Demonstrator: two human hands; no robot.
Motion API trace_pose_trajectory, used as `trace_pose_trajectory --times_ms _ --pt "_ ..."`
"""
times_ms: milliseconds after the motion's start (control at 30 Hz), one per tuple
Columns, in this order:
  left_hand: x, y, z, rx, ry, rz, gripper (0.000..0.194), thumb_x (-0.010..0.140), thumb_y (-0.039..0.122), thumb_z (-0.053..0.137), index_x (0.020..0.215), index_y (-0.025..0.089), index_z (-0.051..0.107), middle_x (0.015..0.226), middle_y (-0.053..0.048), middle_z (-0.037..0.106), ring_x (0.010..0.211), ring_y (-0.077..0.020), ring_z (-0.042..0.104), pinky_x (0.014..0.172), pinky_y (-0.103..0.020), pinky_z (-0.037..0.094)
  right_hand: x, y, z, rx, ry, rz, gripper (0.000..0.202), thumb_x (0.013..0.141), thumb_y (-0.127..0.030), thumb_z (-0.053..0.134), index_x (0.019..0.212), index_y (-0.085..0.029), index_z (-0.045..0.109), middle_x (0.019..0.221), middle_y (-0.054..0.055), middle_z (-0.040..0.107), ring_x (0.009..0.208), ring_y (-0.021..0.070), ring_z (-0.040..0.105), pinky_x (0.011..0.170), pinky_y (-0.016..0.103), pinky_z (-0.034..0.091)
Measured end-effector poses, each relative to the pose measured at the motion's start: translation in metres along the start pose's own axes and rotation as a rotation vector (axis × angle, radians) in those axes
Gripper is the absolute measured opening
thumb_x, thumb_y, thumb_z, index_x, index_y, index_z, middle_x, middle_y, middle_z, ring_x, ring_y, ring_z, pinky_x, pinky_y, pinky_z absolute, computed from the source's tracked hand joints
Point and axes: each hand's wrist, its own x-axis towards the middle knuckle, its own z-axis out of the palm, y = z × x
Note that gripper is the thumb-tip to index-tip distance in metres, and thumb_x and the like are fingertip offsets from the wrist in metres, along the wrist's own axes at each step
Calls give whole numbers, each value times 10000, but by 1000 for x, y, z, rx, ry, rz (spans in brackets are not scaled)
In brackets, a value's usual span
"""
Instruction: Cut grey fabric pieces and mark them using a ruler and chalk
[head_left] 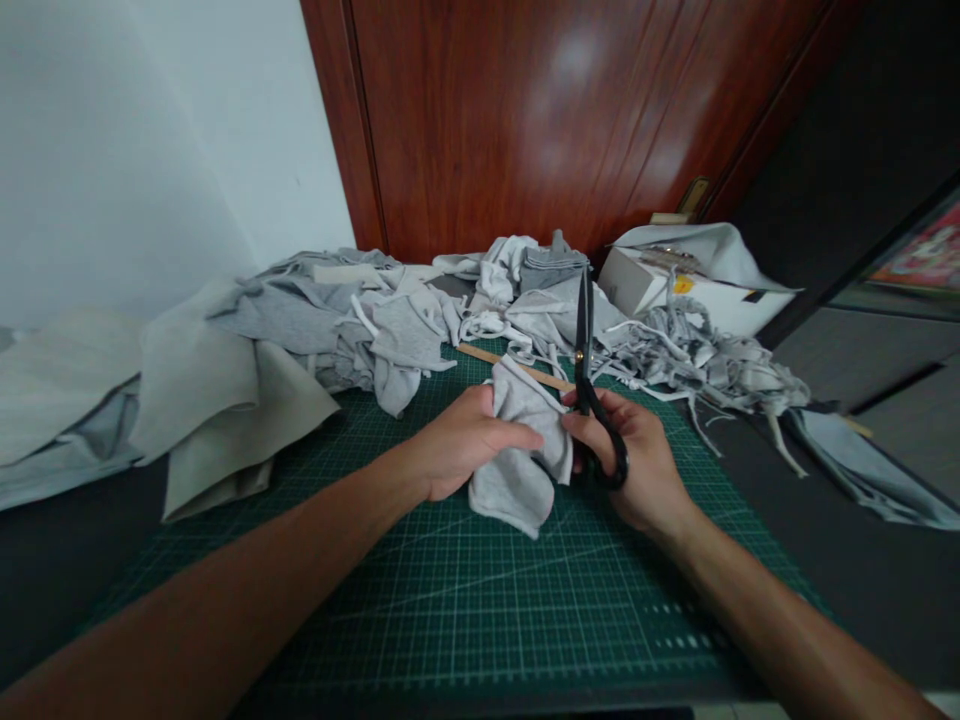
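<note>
A light grey piece of fabric (514,490) is held up over the green cutting mat (450,620). My left hand (469,440) grips its left side, thumb lying across the front. My right hand (630,450) holds black-handled scissors (585,330), their blades pointing up and away and looking closed. The right thumb and a fingertip also touch the fabric's right edge. Part of the scissor handle and some right fingers are hidden. Just behind the fabric, a thin wooden strip (480,353) lies on the mat.
Grey fabric pieces (300,300) are heaped at the back left, with stiff off-white sheets (202,380) at the left. Tangled fabric strips (712,350) lie at the right before a white box (637,280). A wooden door (525,120) stands behind.
</note>
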Motion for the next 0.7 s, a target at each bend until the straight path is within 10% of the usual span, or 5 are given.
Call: trace_pose_trajectory --times_ms 700 --pt "3 -8 7 -50 49 166 318 641 113 849 955 141 807 963 -67 810 849 -186 730 807 -288 550 -3 -6 2 -18 -11 -46 577 552 -390 1035 957 -199 671 665 -23 735 507 131 605 428 222 451"
